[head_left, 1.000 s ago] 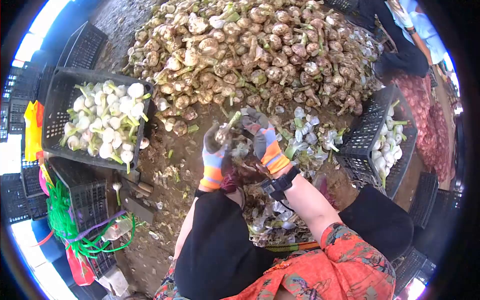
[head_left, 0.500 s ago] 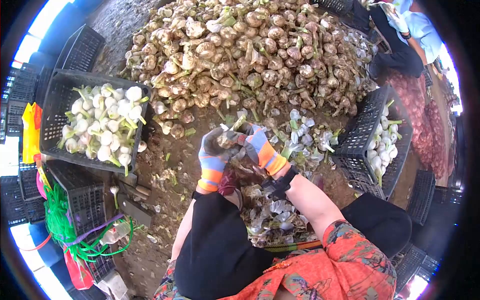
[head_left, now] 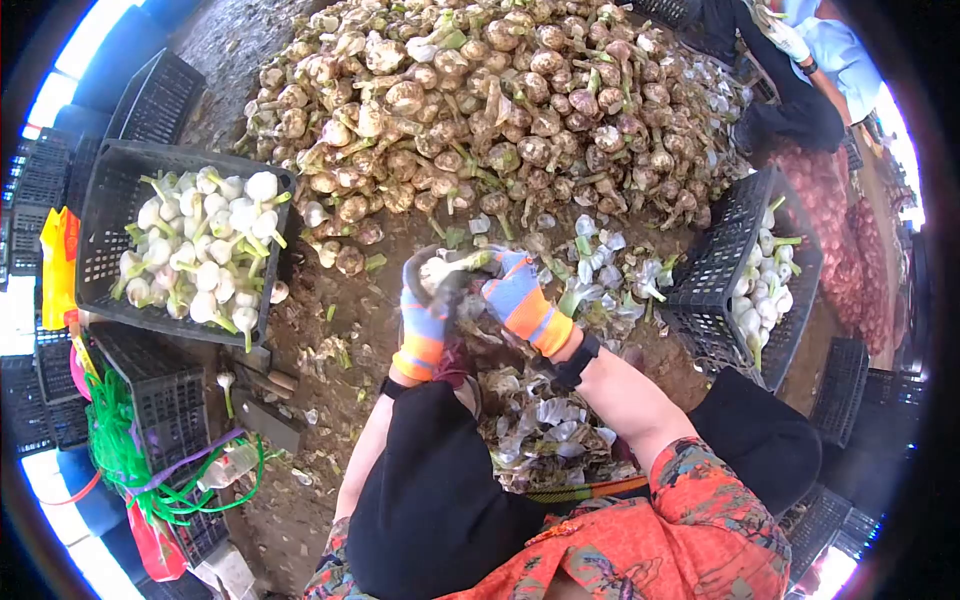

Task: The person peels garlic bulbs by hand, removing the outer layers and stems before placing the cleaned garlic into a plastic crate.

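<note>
My left hand, in a grey, blue and orange work glove, is closed around a garlic bulb. Its pale head rests against the left fingers, and its green stem points right. My right hand, gloved the same way, has its fingers closed at the stem end; they are partly blurred. Both hands are above the dirt floor, in front of a big heap of soil-covered garlic. Loose white garlic skins lie below the hands, between my legs.
At left stands a black crate of cleaned garlic; another black crate with white bulbs is at right. A flat blade lies on the floor near green strapping. Another person's gloved hand is at upper right, near red mesh sacks.
The garlic bulb has turned, so its pale head now shows at the left hand and its stem lies more level. The right wrist has rotated slightly.
</note>
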Demonstrator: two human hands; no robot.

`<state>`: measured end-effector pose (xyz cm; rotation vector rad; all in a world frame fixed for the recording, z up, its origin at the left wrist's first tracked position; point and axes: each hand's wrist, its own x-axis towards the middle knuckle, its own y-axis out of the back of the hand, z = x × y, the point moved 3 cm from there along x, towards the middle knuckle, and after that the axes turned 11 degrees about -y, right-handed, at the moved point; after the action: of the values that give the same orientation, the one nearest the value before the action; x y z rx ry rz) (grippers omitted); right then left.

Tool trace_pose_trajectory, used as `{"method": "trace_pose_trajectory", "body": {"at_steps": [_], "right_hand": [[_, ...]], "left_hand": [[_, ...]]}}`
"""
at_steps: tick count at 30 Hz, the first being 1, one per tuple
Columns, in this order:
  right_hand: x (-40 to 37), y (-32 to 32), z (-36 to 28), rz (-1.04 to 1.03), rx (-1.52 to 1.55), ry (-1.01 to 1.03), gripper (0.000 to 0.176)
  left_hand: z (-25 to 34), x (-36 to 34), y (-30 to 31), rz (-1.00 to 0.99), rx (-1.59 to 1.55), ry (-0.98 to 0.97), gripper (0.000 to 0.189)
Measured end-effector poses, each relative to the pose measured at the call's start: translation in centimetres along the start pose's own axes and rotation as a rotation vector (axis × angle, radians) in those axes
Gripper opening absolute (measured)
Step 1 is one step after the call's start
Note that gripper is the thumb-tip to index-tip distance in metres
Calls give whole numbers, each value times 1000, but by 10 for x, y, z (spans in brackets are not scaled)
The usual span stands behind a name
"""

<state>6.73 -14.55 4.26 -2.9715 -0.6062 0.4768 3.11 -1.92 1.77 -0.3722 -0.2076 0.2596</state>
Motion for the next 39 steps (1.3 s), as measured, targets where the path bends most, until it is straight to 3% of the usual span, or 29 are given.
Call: {"method": "trace_pose_trajectory", "body": {"at_steps": [1,3,4,6,7,8,11,12,13,14,15,16,17,18,19,20,21,23,24,26,29,31,32,34,35,36,37,39], "right_hand": [[1,-2,2,-34,57,-47,29],[4,5,17,-259,553,-175,20],[4,5,17,-212,501,-198,21],[1,5,21,-154,449,-219,21],[4,8,27,-64,282,-185,21],[4,12,32,23,115,-155,22],[1,16,15,83,203,-179,21],[1,22,10,213,305,-280,18],[11,41,36,297,352,-202,16],[26,72,72,529,-166,113,14],[15,82,45,559,96,-271,14],[18,90,48,460,-164,-296,20],[22,93,53,358,-424,-314,27],[12,76,21,202,-1110,-341,43],[1,64,13,281,-1202,-124,54],[0,51,2,171,-973,-6,52],[0,34,-16,-10,-806,15,50],[-8,6,-42,-141,-825,70,38],[-6,3,-47,-141,-827,76,38],[-5,-5,-46,-189,-1196,-2,32],[-7,-13,-52,-154,-1361,93,21],[3,-4,-33,-85,-1320,114,22],[9,5,-25,-63,-1095,84,21],[13,16,-22,14,-752,42,21],[12,14,-16,9,-749,41,21],[12,12,-13,-43,-541,-72,21],[10,10,-9,-91,-331,-182,21],[6,6,-3,-92,-399,-103,23]], "left_hand": [[1,0,8,92,7,239,40],[20,-3,11,-298,366,-180,42],[-29,-9,42,-217,214,67,51],[-25,-4,35,-182,216,-8,52],[-20,-1,30,-133,216,-89,53],[-22,-3,27,-59,458,47,44],[-7,1,20,-177,490,-24,39],[-1,0,14,-191,267,1,43],[4,1,14,-189,265,-4,43],[8,1,15,-240,228,-1,47],[13,0,17,-293,195,4,52],[18,-1,18,-285,34,136,63],[23,0,15,-288,37,136,63],[33,1,5,-318,171,136,67],[35,-5,0,-346,300,149,72],[22,-7,6,-388,357,131,78],[20,-8,2,-388,350,132,78],[23,-5,-8,-377,217,22,78],[20,-2,-6,-391,300,1,76],[15,-7,0,-399,375,-4,74],[11,-10,2,-415,422,-33,70],[14,-10,0,-361,448,18,71],[3,-10,8,-270,260,1,74],[4,-5,13,-141,80,36,63],[3,-4,17,-84,59,89,57],[6,-2,16,-64,-8,1,44],[9,-2,16,-67,-6,2,44],[11,-5,22,179,-62,211,40]]}}
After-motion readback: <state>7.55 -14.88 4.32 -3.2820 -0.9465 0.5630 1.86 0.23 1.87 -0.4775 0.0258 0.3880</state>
